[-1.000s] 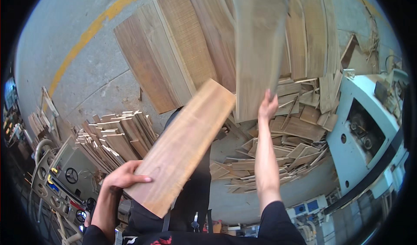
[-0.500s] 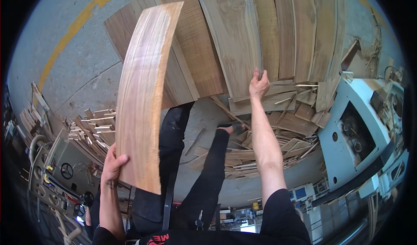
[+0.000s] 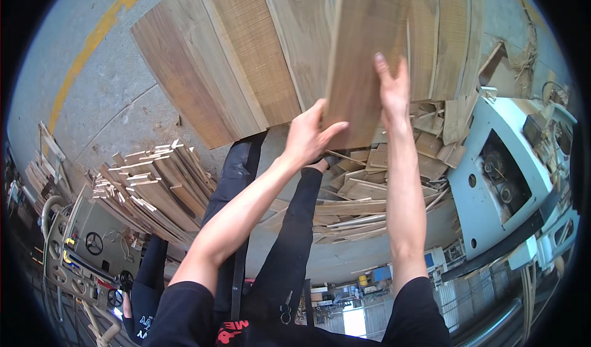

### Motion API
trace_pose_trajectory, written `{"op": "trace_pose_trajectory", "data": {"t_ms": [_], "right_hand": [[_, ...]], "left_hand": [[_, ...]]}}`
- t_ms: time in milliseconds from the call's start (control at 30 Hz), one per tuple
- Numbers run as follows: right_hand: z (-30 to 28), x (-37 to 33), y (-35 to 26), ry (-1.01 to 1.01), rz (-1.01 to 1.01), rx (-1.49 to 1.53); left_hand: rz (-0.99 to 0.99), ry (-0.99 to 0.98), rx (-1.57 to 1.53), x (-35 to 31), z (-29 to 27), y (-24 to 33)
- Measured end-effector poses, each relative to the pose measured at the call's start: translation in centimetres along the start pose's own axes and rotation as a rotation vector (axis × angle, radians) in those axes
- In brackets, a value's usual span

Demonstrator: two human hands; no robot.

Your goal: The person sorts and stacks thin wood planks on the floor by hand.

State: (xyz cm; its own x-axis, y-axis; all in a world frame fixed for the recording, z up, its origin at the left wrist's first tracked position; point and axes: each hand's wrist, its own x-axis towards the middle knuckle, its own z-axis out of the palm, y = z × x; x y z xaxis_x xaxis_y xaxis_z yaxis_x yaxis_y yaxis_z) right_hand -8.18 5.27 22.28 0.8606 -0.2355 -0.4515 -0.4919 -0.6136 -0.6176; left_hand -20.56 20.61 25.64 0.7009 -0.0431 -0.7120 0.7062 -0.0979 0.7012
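A long wooden board (image 3: 360,58), slightly blurred, is held over a row of boards laid side by side. My left hand (image 3: 311,133) grips its near left edge, thumb lying across the face. At its right edge, my right hand (image 3: 395,95) has the thumb on the face and the fingers along the outer side. Under and beside it lie a pale grey-brown board (image 3: 301,39), a golden-brown board (image 3: 249,33) and a reddish-brown board (image 3: 184,70). The held board hides part of the row.
Offcuts (image 3: 363,184) are heaped on the floor beyond my legs. Stacked wood strips (image 3: 163,190) stand at left, near a machine with handwheels (image 3: 94,242). A pale blue machine (image 3: 498,175) stands at right. Another person (image 3: 148,285) is at lower left.
My left hand has swung right with the board, from the left side to over the row. My right hand has left the row's board edge and moved up and right to the held board.
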Motion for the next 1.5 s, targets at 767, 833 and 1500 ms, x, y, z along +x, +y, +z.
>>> {"op": "trace_pose_trajectory", "data": {"t_ms": [767, 833, 1500], "right_hand": [[-4.1, 8.5, 15.6, 0.515, -0.27, 0.032], [-4.4, 3.3, 20.7, 0.532, -0.159, 0.132], [8.0, -17.6, 61.3, 0.315, 0.7, 0.84]], "left_hand": [[0.055, 0.145, 0.392, -3.8, -0.3, -11.2], [0.095, 0.072, 0.424, -3.9, 3.2, -11.6], [0.27, 0.05, 1.354, 15.9, 27.1, -37.7]]}}
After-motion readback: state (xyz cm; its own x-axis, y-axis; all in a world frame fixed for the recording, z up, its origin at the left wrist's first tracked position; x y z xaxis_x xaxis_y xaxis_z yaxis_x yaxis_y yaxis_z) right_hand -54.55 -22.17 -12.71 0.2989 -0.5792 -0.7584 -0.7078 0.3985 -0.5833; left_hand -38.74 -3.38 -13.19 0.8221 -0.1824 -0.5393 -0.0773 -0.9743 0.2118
